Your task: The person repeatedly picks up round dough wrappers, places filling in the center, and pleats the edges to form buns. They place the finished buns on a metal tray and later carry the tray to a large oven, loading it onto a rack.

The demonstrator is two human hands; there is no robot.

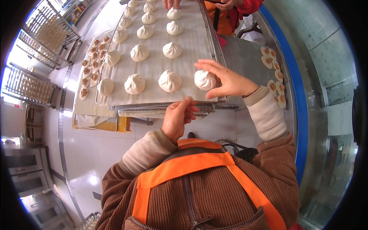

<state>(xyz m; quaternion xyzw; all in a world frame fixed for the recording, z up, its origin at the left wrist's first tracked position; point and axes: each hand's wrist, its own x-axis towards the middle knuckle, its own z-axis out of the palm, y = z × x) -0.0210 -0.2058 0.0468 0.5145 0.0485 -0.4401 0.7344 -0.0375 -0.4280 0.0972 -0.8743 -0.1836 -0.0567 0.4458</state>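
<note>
My right hand [230, 79] curves around a pleated dough bun [205, 80] at the near right corner of the mesh-lined tray [152, 64]. Its thumb and fingers are spread wide on either side of the bun, and the palm side is close to it. By the tray's near edge is my left hand [179, 115], its fingers loosely curled with nothing seen in them; whether it touches the edge is unclear. Left of the corner bun sit another pleated bun [170, 81] and a third [134, 84]. Several more buns stand in rows running away from me.
Flat dough rounds with filling [94, 76] lie on a lower tray at left; more dough rounds [279, 76] rest on the metal table [241, 60] at right. Another person's hand [171, 3] reaches over the tray's far end. Wheeled racks [31, 83] stand at far left.
</note>
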